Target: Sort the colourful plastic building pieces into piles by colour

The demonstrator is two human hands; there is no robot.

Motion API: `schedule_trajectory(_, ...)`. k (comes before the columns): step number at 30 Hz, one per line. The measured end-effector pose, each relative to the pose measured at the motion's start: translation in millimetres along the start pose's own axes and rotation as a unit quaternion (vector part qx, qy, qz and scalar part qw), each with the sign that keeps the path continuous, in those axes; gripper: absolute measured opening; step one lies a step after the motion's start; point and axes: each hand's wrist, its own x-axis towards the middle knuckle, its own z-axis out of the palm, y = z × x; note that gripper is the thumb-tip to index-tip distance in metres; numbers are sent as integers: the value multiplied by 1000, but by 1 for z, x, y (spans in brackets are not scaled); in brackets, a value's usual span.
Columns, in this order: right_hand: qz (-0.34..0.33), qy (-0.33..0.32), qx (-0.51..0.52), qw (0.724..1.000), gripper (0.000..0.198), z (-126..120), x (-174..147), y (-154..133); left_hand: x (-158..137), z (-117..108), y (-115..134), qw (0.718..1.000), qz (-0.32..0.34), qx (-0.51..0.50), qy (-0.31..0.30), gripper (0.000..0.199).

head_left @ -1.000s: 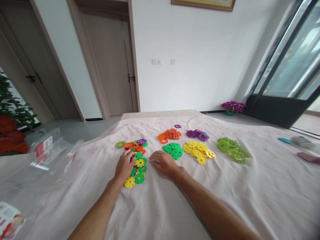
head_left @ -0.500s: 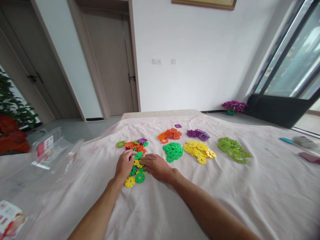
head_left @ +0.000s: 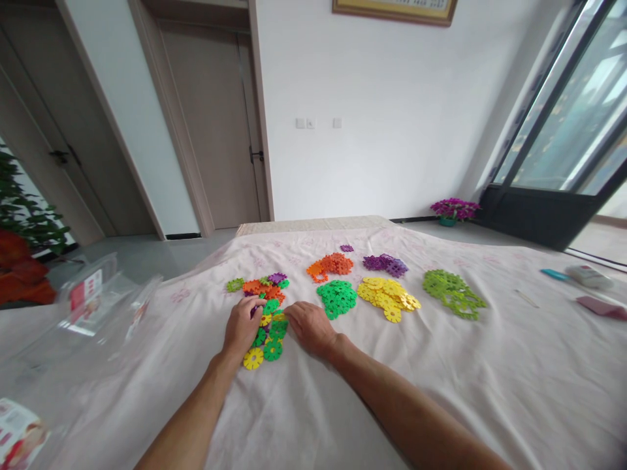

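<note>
A mixed heap of plastic snowflake building discs lies on the cloth in front of me, with green discs [head_left: 273, 350] and a yellow disc [head_left: 253, 358] at its near end. My left hand [head_left: 241, 326] rests at the heap's left side, fingers curled; a bit of purple shows between them, but what they hold is hidden. On the right side, my right hand [head_left: 309, 326] pinches a yellow snowflake disc [head_left: 279, 318], seen nearly edge-on above the green ones. Orange pieces [head_left: 264, 288] and a purple piece [head_left: 277, 278] lie at the heap's far end.
Sorted piles stand beyond my right hand: orange [head_left: 336, 264], green [head_left: 337, 297], purple [head_left: 385, 264], yellow [head_left: 388, 295] and light green [head_left: 453, 292]. A lone purple piece [head_left: 347, 248] lies farther back. Clear plastic packaging [head_left: 98, 307] is at left; a blue item [head_left: 554, 274] lies far right.
My right hand has drawn slightly back to the right from the heap, with a yellow disc now raised at its fingertips. My left hand has stayed nearly still. The view has shifted slightly.
</note>
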Motion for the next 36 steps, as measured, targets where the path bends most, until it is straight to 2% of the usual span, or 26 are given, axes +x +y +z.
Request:
schedule_trajectory(5, 107, 128, 28, 986, 25, -12, -2, 32, -1, 2, -5, 1000, 8, -7, -3, 28)
schedule_trajectory(8, 176, 206, 8, 963, 26, -29, -6, 67, -1, 3, -7, 1000, 11, -9, 1, 28)
schedule_trajectory(11, 256, 256, -31, 931, 29, -51, -15, 102, -1, 2, -7, 1000, 11, -12, 4, 27)
schedule_trajectory(16, 353, 256, -120, 892, 33, -79, -37, 141, 0, 1, -4, 1000, 8, -14, 3, 28)
schedule_trajectory(23, 474, 208, -171, 838, 36, -89, -62, 171, -1, 1, -3, 1000, 11, -14, 5, 28)
schedule_trajectory(27, 505, 187, -186, 822, 36, -89, -72, 179, -1, 1, -5, 1000, 12, -17, 3, 28)
schedule_trajectory(31, 506, 194, -195, 818, 35, -86, -79, 183, -1, 2, -6, 1000, 8, -29, 7, 28)
schedule_trajectory(34, 468, 240, -209, 825, 34, -82, -76, 181, 1, 2, -7, 999, 5, -40, 16, 27)
schedule_trajectory(36, 406, 279, -208, 845, 32, -79, -67, 173, 1, 2, -8, 999, 2, -38, 20, 27)
